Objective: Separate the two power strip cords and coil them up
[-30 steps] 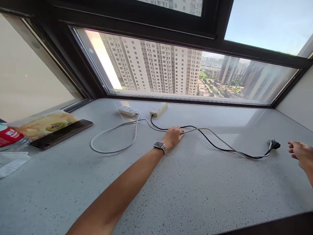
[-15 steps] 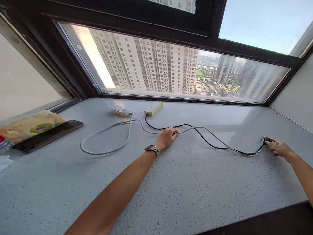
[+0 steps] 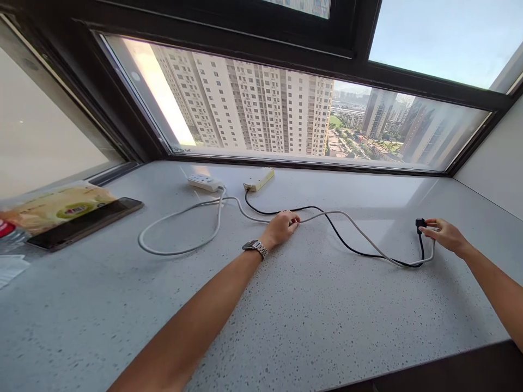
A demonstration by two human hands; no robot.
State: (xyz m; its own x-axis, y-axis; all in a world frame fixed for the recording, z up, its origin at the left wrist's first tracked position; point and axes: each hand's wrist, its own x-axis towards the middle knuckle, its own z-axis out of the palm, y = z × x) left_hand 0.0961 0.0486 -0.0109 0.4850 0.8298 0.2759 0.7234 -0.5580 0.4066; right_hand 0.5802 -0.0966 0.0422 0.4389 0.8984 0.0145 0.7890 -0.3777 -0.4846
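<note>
While the L hand (image 3: 281, 227) pinches the white cable (image 3: 180, 253), the R hand (image 3: 445, 235) grips the black plug (image 3: 420, 222) at the R of the speckled windowsill (image 3: 306, 310); can't tell if it's got the white cable's end too. Best hold the plug's body, not the black cord (image 3: 422, 248). Soft pack (image 3: 57, 207), prob. tissues, contents hidden; red-labelled bottle (image 3: 13, 239), fill unclear.

- The place looked like a high-rise home.
- A dark-framed glass window (image 3: 352, 68) showed tall beige apartment towers (image 3: 261, 109) outside.
- A speckled grey stone-like windowsill (image 3: 327, 310) carried a soft yellow plastic packet (image 3: 61, 204).
</note>
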